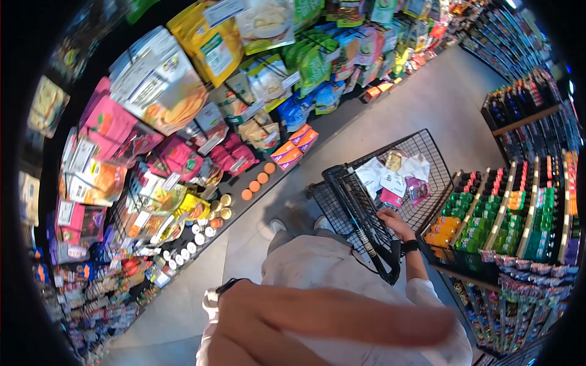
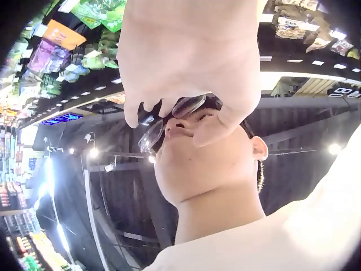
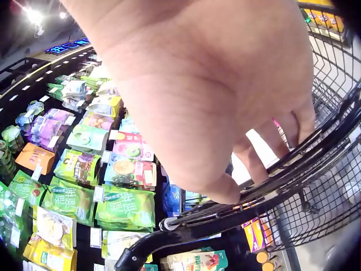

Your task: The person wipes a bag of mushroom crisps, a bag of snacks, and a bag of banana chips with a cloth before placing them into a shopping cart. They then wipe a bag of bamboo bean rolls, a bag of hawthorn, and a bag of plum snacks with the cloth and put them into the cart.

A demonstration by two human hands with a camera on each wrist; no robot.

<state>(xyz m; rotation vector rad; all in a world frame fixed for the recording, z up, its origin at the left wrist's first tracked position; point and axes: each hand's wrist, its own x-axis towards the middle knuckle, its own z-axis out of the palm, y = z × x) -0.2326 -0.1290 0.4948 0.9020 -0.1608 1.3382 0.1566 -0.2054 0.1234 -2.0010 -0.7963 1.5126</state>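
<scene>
My right hand (image 1: 398, 224) grips the black handle bar of a shopping cart (image 1: 432, 145), fingers and thumb at the bar in the right wrist view. Inside the wire basket lie several snack packs: white pouches (image 1: 417, 167), one with a yellowish food picture (image 1: 394, 160), and a dark purple one (image 1: 418, 190). Raised close to the head camera, my left hand (image 2: 189, 51) appears large and blurred at the bottom of the head view. Its fingers hang loosely bent in front of the face in the left wrist view, overlapping the glasses (image 2: 151, 136) there.
A long shelf of hanging snack pouches (image 1: 213, 52) runs along the left, with small jars (image 1: 191, 247) and orange-purple boxes (image 1: 287, 154) on its lower ledge. To the right stand racks of bottled drinks (image 1: 482, 226), close beside the cart. A grey floor aisle (image 1: 421, 91) stretches ahead.
</scene>
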